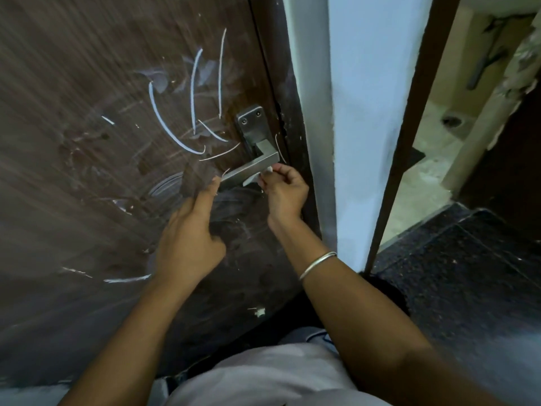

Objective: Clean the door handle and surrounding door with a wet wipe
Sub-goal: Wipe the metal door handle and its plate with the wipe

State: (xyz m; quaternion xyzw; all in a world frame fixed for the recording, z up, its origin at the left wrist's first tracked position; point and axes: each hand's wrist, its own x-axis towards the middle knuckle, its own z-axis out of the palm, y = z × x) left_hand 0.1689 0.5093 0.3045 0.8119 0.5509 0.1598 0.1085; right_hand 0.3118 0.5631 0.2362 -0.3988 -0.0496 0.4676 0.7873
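- Head view: the right hand is under the handle, near its bend. Its grip is closed on the wipe, pinched between thumb and fingertips, and a small white fold shows just below the lever.
- Head view: the left hand has an open grip and holds nothing. Its forefinger reaches up to the free end of the lever and seems to touch it, likely to steady it.
- The step in hand looks like wiping the lever's underside. It would go better with the wipe wrapped round the bar, not dabbed with a corner, and drawn from the bend out to the free end so every face is covered.
- The left forefinger should brace the lever so it does not dip under pressure, then shift clear as the wipe nears that end.
- The plate above the lever, with its two screws, needs a pass too. The corner where lever meets plate is likely to trap dirt.
- The door beside the handle carries white marks and dull smears. I cannot tell whether they are scratches or something that wipes off, so firm strokes with a fresh fold are the sensible test.
- The wipe is bunched small, so little clean face is in use. Opening and refolding it would help.
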